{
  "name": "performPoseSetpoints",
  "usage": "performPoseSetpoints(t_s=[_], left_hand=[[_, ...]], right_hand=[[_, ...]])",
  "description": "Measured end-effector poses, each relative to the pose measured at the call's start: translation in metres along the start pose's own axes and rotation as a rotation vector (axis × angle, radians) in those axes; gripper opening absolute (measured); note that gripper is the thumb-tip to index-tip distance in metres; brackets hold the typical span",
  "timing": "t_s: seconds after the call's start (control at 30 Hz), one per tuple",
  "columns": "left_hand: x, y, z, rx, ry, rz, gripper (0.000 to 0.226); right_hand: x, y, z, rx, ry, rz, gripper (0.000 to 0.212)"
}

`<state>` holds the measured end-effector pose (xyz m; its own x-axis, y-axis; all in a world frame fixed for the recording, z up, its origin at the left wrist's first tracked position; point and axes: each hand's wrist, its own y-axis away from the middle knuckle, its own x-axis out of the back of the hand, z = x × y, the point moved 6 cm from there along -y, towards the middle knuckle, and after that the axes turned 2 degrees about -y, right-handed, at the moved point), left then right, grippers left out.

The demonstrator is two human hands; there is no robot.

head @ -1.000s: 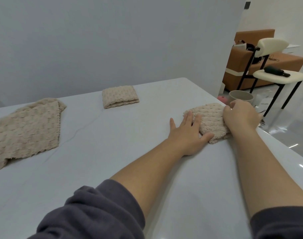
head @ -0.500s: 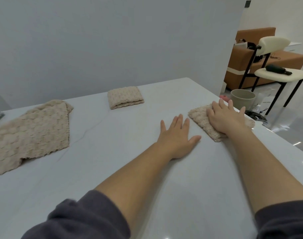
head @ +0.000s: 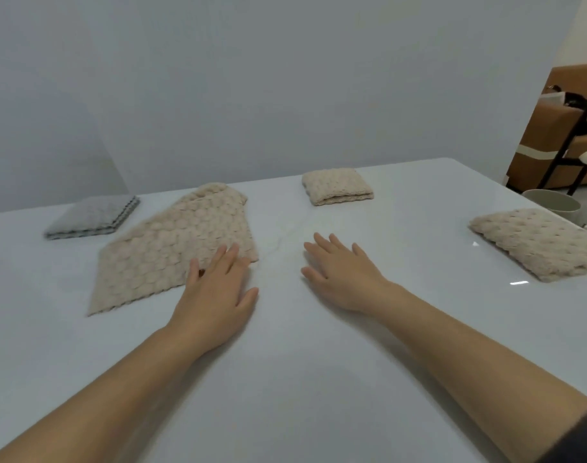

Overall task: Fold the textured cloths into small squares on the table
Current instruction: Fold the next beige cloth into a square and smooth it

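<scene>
Both hands lie flat and empty, fingers spread: the left hand (head: 215,295) reaches its fingertips onto the near corner of the unfolded cloth (head: 172,252) at ten o'clock, and the right hand (head: 339,275) rests on the white table (head: 285,379). Half a second ago the right hand pressed the folded cloth (head: 536,242), now alone at three o'clock. That square looks done and the next begins. Another folded square (head: 335,187) sits at twelve, a grey cloth (head: 91,217) at eleven, and a plain wall stands behind.

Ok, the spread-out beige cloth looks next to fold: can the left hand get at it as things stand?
Probably yes: the left hand is open, its fingertips over the near right edge of the spread-out beige cloth, with nothing between them.
</scene>
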<state>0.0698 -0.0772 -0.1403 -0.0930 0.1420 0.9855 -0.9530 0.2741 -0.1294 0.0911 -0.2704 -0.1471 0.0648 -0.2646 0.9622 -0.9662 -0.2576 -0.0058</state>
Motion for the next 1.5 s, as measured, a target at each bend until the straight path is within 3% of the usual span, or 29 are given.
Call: performPoseSetpoints(t_s=[0.1,0.2,0.4,0.5,0.57,0.73,0.83,0.93,1.03,1.17,1.33,1.4,1.5], left_hand=[[0.013,0.013,-0.057,0.124,-0.012,0.167,0.043],[0.015,0.014,-0.098,0.221,-0.024,0.234,0.031],[0.026,-0.009,-0.11,0.269,-0.013,0.342,0.014],[0.03,-0.013,-0.106,0.146,0.1,0.282,0.015],[0.023,-0.006,-0.102,0.025,0.018,0.215,0.026],[0.038,0.019,-0.11,-0.008,-0.055,0.432,0.006],[0.057,0.034,-0.101,0.003,0.072,0.413,0.008],[0.063,0.055,-0.084,-0.056,0.194,0.25,0.009],[0.057,0.079,-0.069,-0.082,0.269,0.011,0.012],[0.045,0.11,-0.048,-0.121,0.332,-0.18,0.012],[0.045,0.136,-0.037,-0.046,0.572,-0.435,0.034],[0.049,0.135,-0.042,0.003,0.546,-0.4,0.031],[0.064,0.114,-0.055,0.087,0.278,0.021,0.019]], right_hand=[[-0.015,-0.023,-0.058,0.093,-0.04,0.101,0.054],[-0.023,-0.046,-0.094,0.139,-0.047,0.215,0.048],[-0.02,-0.076,-0.109,0.096,-0.074,0.328,0.022],[-0.009,-0.073,-0.104,0.072,-0.227,0.374,0.012],[-0.005,-0.063,-0.101,0.119,-0.229,0.4,0.012],[0.011,-0.036,-0.092,0.191,-0.282,0.495,0.011],[0.025,-0.015,-0.089,0.182,-0.38,0.53,0.01],[0.033,0.012,-0.088,0.159,-0.472,0.406,0.018],[0.025,0.038,-0.09,0.142,-0.433,0.145,0.024],[0.009,0.066,-0.086,0.087,-0.375,-0.135,0.024],[0.014,0.093,-0.092,0.002,-0.427,-0.41,0.032],[0.021,0.096,-0.091,-0.063,-0.517,-0.451,0.036],[0.033,0.074,-0.087,-0.055,-0.432,-0.107,0.029]])
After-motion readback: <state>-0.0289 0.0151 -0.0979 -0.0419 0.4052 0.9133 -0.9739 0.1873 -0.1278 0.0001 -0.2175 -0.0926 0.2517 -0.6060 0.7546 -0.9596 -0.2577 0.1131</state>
